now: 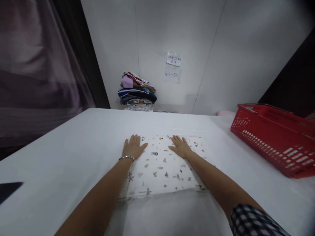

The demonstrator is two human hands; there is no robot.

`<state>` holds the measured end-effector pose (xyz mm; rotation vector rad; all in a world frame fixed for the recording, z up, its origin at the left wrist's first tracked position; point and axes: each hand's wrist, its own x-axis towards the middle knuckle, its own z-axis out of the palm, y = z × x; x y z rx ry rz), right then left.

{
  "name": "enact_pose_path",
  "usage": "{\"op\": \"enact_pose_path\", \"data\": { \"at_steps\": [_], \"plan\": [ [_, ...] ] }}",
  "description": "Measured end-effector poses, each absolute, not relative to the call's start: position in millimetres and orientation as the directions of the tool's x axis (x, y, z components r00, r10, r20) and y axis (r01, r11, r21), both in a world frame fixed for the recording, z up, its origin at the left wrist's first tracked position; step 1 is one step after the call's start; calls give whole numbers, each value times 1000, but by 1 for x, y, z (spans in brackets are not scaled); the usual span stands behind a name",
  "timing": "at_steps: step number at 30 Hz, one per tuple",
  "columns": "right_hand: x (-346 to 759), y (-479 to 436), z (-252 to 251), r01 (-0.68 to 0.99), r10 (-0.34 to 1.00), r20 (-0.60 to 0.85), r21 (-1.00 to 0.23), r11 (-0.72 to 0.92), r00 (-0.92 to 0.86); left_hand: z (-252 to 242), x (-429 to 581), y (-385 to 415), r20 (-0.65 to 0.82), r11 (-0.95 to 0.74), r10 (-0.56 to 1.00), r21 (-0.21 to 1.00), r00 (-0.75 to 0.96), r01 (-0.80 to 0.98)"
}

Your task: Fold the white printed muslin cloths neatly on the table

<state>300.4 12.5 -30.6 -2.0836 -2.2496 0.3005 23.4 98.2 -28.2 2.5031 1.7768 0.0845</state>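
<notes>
A white cloth (161, 167) printed with small plants and figures lies flat on the white table, folded into a rough rectangle. My left hand (134, 147), with a silver bracelet at the wrist, rests palm down at its far left corner, fingers stretched out. On the far right part of the cloth my right hand (180, 147) lies flat too, fingers spread. Neither hand grips anything. The right forearm covers part of the cloth's right edge.
A red plastic basket (273, 137) stands on the table (73, 157) at the right. Behind the table's far edge rises a stack of folded cloths (137, 91). Handwritten paper notes (173, 67) hang on the wall. A dark flat corner (10, 190) shows at the left.
</notes>
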Motion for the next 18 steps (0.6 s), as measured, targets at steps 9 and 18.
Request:
{"op": "enact_pose_path", "data": {
  "at_steps": [9, 18],
  "plan": [
    [313, 3, -17, 981, 993, -103, -189, 43, -63, -24, 24, 95, 9, -328, 944, 97, 329, 940],
    [358, -27, -34, 976, 979, -95, -107, -190, 180, -27, 27, 99, 20, -355, 935, 108, 355, 929]
  ]
}}
